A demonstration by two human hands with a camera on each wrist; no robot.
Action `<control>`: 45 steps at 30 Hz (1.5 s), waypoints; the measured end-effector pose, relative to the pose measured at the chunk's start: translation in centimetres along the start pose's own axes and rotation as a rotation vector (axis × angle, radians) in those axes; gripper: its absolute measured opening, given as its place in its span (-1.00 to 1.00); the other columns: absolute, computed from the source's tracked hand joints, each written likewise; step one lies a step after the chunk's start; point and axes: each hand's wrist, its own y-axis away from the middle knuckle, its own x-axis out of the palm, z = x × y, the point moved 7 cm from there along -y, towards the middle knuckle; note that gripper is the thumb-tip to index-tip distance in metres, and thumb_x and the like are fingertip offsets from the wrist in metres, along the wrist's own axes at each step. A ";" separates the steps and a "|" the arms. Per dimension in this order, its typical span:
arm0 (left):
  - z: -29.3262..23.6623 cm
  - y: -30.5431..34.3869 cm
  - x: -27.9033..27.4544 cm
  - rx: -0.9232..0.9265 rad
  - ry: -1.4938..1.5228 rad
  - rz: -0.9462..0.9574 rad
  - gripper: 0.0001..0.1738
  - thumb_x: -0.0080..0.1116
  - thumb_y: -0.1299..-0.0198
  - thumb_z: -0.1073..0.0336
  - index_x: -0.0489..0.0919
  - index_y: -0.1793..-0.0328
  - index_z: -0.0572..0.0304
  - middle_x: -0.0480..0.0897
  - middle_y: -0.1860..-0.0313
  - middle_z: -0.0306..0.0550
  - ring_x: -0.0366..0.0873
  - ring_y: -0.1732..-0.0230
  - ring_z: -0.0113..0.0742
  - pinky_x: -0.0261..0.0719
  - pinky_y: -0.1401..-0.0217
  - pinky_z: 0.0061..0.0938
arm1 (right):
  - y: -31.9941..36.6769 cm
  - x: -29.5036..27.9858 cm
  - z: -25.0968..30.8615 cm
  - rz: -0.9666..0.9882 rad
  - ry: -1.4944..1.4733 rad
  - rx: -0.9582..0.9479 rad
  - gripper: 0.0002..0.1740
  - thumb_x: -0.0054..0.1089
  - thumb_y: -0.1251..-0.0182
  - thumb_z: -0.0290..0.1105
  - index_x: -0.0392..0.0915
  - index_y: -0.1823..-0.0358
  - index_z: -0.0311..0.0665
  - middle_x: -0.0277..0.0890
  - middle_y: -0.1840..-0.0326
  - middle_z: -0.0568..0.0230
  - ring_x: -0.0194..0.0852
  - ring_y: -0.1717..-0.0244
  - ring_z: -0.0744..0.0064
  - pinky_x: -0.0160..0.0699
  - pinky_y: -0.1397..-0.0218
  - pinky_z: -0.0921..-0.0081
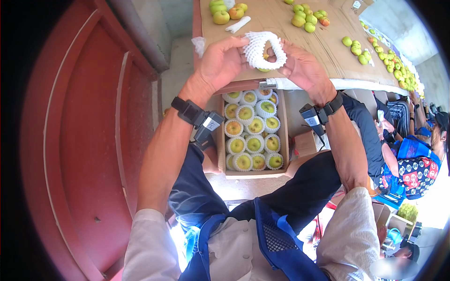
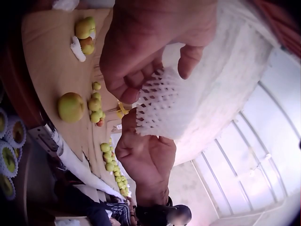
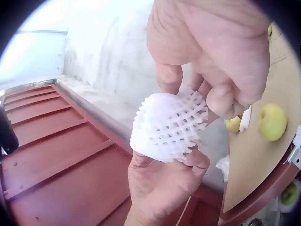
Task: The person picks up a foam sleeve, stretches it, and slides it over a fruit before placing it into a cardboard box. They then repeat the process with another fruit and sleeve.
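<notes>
A white foam fruit net [image 1: 255, 49], stretched into a ring in the head view, is held between both hands above the table edge. My left hand [image 1: 220, 63] pinches one side of it with thumb and fingers. On the other side my right hand [image 1: 302, 65] grips the net, its fingertips curled into the opening. The wrist views show the net's lattice [image 2: 157, 101] spread between the two hands. A single yellow-green apple [image 3: 273, 122] lies on the cardboard-covered table beyond the hands; in the head view the net mostly hides it.
Below the table edge stands a carton [image 1: 255, 175] of apples in foam nets. Loose apples [image 1: 309, 18] lie in groups on the cardboard tabletop [image 1: 269, 18], beside another rolled net [image 1: 238, 24]. A red door [image 1: 89, 140] is at left. People [image 1: 412, 168] sit at right.
</notes>
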 end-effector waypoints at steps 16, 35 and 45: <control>3.4 -2.2 -5.1 -0.166 -0.250 -0.149 -0.75 0.25 -0.45 0.16 0.61 -0.09 0.12 0.66 -0.05 -0.26 0.60 -0.07 -0.45 0.51 -0.24 -0.41 | -1.7 -3.7 -1.7 -0.094 -0.012 0.058 -0.90 0.30 -0.47 -0.29 0.57 0.15 -0.09 0.48 0.25 0.63 0.29 0.36 0.77 0.02 0.51 0.67; 7.6 -5.2 -9.2 -0.206 -0.642 -0.466 -0.76 0.07 -0.54 0.18 0.51 -0.02 0.23 0.53 0.28 -0.28 0.41 0.33 -0.53 0.39 0.40 -0.60 | -4.9 -10.8 -5.4 -0.484 0.685 -0.153 -0.61 0.28 -0.46 -0.15 0.59 -0.02 -0.37 0.62 0.21 0.25 0.52 0.22 0.47 0.51 0.11 0.46; 7.6 -4.8 -8.7 -0.192 -0.721 -0.532 -0.69 0.02 -0.57 0.14 0.47 -0.08 0.29 0.54 0.19 -0.18 0.44 0.30 -0.48 0.47 0.35 -0.56 | -4.7 -11.2 -6.7 -0.597 0.702 -0.223 -0.56 0.13 -0.56 -0.15 0.53 -0.07 -0.49 0.63 0.19 0.08 0.54 0.13 0.40 0.56 0.02 0.41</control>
